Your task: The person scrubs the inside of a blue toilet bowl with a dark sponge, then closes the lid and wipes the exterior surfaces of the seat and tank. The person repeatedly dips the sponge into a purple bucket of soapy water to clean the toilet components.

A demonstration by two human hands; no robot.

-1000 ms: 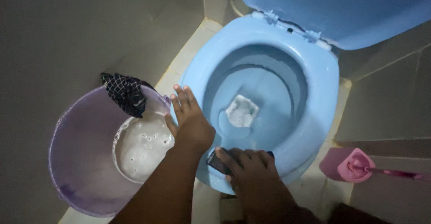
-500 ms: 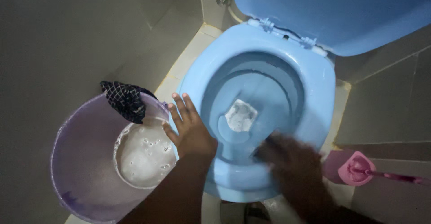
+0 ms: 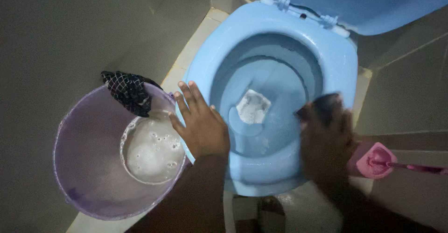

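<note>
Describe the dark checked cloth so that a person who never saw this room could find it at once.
Start at the blue toilet bowl; on the floor to its left stands a round lilac plastic bucket with foamy water. The dark cloth with a thin white grid pattern hangs over the bucket's far rim, just beyond the left hand. It is the only patterned fabric here.

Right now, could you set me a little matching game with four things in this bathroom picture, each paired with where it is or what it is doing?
Things:
1. left hand
2. right hand
3. checked cloth
4. purple bucket

States:
A. draped over a rim
B. holds foamy water
C. flat on the near left edge of the blue toilet seat
D. blurred, pressing a dark scrubbing pad against the seat's right side

Pairs: 1-C, 2-D, 3-A, 4-B
</note>
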